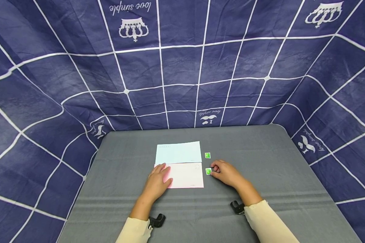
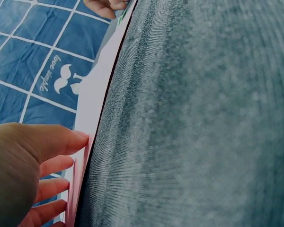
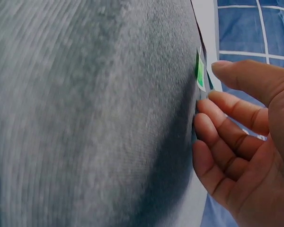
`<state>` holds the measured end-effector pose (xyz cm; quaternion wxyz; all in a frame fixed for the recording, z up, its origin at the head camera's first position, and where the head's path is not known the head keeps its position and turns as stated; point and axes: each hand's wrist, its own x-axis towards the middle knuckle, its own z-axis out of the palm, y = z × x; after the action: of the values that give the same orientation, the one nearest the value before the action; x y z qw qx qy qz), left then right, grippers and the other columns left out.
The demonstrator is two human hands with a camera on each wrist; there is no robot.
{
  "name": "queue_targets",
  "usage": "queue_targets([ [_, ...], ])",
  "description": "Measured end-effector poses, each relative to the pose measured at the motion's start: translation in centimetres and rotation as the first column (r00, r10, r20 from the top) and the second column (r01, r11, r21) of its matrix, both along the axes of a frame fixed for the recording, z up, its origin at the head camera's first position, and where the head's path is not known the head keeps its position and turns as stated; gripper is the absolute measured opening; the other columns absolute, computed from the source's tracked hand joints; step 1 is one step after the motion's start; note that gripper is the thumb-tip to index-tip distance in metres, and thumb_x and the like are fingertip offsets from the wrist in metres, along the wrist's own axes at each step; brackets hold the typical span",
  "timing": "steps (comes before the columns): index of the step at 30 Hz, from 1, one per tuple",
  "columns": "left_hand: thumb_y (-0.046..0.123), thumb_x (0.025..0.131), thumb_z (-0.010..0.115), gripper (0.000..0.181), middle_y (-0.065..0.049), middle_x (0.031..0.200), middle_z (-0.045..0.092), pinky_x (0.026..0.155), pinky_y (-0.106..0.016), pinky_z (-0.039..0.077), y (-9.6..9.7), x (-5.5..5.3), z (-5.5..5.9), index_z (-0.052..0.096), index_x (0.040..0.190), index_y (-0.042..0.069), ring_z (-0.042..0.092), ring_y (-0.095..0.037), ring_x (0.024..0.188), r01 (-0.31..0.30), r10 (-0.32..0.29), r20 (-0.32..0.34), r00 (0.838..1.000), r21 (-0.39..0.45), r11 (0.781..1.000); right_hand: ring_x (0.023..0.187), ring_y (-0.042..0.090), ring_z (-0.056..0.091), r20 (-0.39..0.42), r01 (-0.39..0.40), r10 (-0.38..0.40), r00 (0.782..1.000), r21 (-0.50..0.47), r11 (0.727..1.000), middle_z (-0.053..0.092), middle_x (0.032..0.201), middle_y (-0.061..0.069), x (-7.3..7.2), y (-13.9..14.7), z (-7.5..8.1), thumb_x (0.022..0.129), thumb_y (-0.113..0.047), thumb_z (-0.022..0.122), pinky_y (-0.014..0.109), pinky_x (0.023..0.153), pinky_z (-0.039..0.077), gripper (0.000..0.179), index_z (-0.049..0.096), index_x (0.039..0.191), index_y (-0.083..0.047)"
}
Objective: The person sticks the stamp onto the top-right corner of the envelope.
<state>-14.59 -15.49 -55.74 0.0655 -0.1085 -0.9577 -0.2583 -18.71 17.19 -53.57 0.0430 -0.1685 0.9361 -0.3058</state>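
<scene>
A pink envelope (image 1: 187, 175) lies on the grey table, directly below a pale blue envelope (image 1: 178, 153). My left hand (image 1: 156, 182) rests on the pink envelope's left end, fingers spread; in the left wrist view its thumb (image 2: 66, 140) touches the pink surface near the edge. Two small green stamps with white borders lie right of the envelopes: an upper stamp (image 1: 208, 155) and a lower stamp (image 1: 208, 171). At the lower stamp's right edge is my right hand (image 1: 226, 172). The right wrist view shows a gap between thumb and forefinger, beside the green stamp (image 3: 200, 71).
Grey cloth covers the table (image 1: 292, 175). A blue curtain (image 1: 182, 64) with white grid lines stands behind it and along both sides. Each wrist carries a black camera mount, one on the left (image 1: 157, 221) and one on the right (image 1: 237, 207).
</scene>
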Motion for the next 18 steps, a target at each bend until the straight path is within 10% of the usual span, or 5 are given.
queue_targets([
  [18,0.032,0.087,0.076,0.057,-0.021,0.149,0.052,0.113,-0.062,0.038,0.18,0.00,0.02,0.064,0.136,0.006,0.044,-0.043,0.141,0.013,-0.012,0.028,1.000,-0.039,0.999,0.071,0.010,0.046,-0.017,0.041,-0.041,0.999,0.038,0.998,0.052,0.079,-0.001,-0.61,-0.93,-0.62,0.086,-0.014,0.077,0.026,0.066,0.038,0.017,0.061,0.090,-0.010],
])
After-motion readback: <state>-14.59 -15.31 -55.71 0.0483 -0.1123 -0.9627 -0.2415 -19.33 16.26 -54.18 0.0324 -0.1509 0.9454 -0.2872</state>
